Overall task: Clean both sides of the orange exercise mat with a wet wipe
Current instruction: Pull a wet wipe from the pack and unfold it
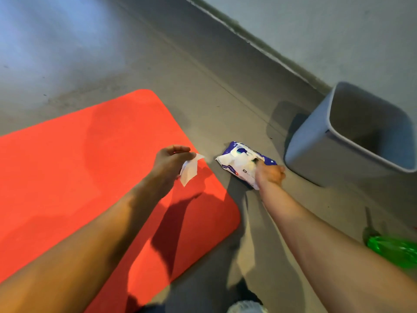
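Note:
The orange exercise mat (79, 177) lies flat on the grey floor, filling the left half of the view. Above its right edge my left hand (170, 160) pinches a white wet wipe (190, 169) that hangs down from the fingers. To the right of the mat a white and blue pack of wet wipes (239, 160) lies on the floor. My right hand (269, 173) rests on the pack's near end, fingers curled down onto it.
A grey waste bin (316, 141) stands open against the wall at the right. A green plastic object (394, 251) lies at the right edge. Bare grey floor (158, 64) stretches beyond the mat. A shoe (246, 307) shows at the bottom.

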Motion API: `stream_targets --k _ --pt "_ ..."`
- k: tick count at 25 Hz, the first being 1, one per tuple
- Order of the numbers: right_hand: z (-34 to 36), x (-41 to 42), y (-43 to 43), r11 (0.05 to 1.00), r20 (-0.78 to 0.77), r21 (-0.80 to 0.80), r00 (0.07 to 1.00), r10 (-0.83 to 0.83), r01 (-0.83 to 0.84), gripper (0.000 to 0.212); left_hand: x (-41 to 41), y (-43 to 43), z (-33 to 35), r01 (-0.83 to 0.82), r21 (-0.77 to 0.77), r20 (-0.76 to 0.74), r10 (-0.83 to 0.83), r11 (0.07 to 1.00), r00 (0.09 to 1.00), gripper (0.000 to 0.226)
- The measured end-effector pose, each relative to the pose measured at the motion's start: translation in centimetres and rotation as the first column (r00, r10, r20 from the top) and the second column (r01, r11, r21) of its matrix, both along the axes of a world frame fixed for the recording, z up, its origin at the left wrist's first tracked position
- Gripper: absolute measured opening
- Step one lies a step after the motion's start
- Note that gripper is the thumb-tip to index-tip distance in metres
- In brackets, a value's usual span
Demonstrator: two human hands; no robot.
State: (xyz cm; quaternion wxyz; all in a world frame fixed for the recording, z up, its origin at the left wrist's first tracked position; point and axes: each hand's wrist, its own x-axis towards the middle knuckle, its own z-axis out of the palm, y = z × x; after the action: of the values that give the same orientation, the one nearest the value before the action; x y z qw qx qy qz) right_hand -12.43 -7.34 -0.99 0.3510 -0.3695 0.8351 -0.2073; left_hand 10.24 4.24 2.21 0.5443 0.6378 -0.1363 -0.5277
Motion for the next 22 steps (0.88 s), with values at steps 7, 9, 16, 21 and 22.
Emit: stream_targets --k 7,9,16,21,22 --pt "2.1 4.3 4.4 0.706 -0.522 -0.384 0.771 0.366 -0.595 0.025 0.7 1.2 1.1 -0.001 -0.064 -0.037 -0.001 0.998 0.999 0.018" --pt "2.3 7.6 5.4 0.623 -0.493 -0.404 0.733 0.469 -0.670 0.022 1.7 2.0 1.8 -0.028 -0.076 -0.019 0.027 0.997 0.999 0.018" --pt "4.0 18.3 9.8 0.731 0.638 -0.337 0.427 0.641 -0.594 0.021 6.7 6.9 3.4 -0.152 -0.071 0.069 0.157 0.986 0.985 0.024" --pt "3.8 20.9 11.8 0.703 0.699 -0.302 0.352 0.623 -0.644 0.012 9.4 10.6 3.3 -0.063 -0.020 0.182 0.066 0.998 0.981 0.043" --pt "3.6 21.0 11.8 0.675 0.689 -0.306 0.332 0.644 -0.671 0.013 9.6 10.8 3.1 -0.052 0.011 0.256 0.048 0.999 0.965 0.039"
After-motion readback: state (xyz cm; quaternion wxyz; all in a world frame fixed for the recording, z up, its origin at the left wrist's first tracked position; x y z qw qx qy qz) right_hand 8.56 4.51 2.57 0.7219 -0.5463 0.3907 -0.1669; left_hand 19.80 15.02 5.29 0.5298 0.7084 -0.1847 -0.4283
